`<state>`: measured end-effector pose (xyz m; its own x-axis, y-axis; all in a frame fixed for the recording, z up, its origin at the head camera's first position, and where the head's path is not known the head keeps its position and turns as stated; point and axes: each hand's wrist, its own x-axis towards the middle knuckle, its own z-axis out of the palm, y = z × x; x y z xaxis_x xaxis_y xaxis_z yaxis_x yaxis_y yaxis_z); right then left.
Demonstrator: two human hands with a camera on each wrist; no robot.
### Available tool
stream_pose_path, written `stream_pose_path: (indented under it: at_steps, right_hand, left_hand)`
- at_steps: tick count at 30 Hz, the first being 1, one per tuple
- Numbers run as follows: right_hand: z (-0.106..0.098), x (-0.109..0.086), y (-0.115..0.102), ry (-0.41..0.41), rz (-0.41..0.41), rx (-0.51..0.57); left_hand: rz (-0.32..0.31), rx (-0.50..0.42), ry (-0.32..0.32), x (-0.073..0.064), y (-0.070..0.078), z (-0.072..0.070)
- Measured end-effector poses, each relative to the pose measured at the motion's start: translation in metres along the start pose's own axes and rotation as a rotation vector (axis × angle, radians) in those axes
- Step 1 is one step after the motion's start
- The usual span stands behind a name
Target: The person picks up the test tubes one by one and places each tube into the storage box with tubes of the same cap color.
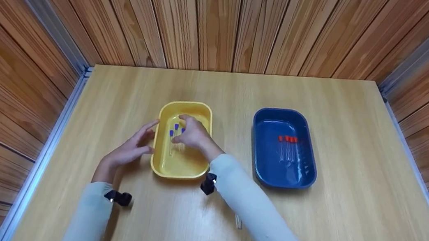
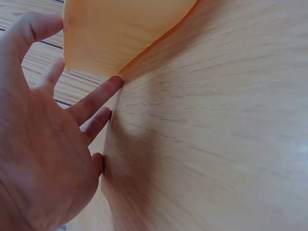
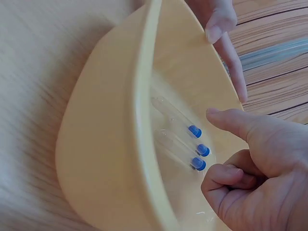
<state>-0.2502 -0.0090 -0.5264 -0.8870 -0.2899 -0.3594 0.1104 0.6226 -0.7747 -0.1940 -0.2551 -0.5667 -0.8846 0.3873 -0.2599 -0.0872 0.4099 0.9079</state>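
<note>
In the head view, a yellow tray (image 1: 179, 170) stands left of the table's middle. Three clear test tubes with blue-purple caps (image 1: 171, 139) lie in it. My right hand (image 1: 195, 134) is over the tray, close to those tubes. In the right wrist view its thumb is stretched out and its fingers bend loosely, with nothing held between them; the capped tubes (image 3: 180, 115) lie just beyond. My left hand (image 1: 133, 148) touches the tray's left side with thumb and fingertips. Up close in the left wrist view, the left hand (image 2: 48, 134) spreads its fingers, the lower ones against the table.
A blue tray (image 1: 281, 180) to the right holds several test tubes with red caps (image 1: 287, 149). Another clear tube (image 1: 238, 222) lies on the table (image 1: 167, 230), partly hidden under my right sleeve. Wood-plank walls enclose the back and both sides.
</note>
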Motion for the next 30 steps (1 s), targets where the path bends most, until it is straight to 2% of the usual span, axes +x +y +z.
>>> stream_pose_path:
  at_steps: [3,5,8,12,16,26,30]
  right_hand:
    - [0.005,0.012,0.010,0.012,-0.021,-0.060]
    - [0.005,0.014,0.014,0.019,-0.047,-0.096]
    - [-0.001,0.001,0.012,0.003,-0.088,-0.103]
    - [-0.012,-0.027,0.004,-0.033,-0.138,-0.082]
    - [-0.017,-0.043,0.005,-0.046,-0.185,-0.076]
    - [-0.027,-0.068,0.014,-0.077,-0.316,-0.123]
    - [-0.028,-0.079,0.023,-0.090,-0.336,-0.107]
  left_hand:
    - [0.016,-0.006,0.003,0.000,0.000,0.001]
    - [0.025,-0.010,0.005,0.001,0.001,0.001]
    - [0.035,-0.010,0.003,0.002,0.002,0.002]
    - [0.028,-0.010,0.010,0.002,0.001,0.002]
    - [0.017,-0.003,0.017,0.000,0.001,0.002]
    - [0.021,0.017,0.014,-0.002,0.002,0.000]
    - [0.023,0.015,0.021,-0.001,0.000,0.001]
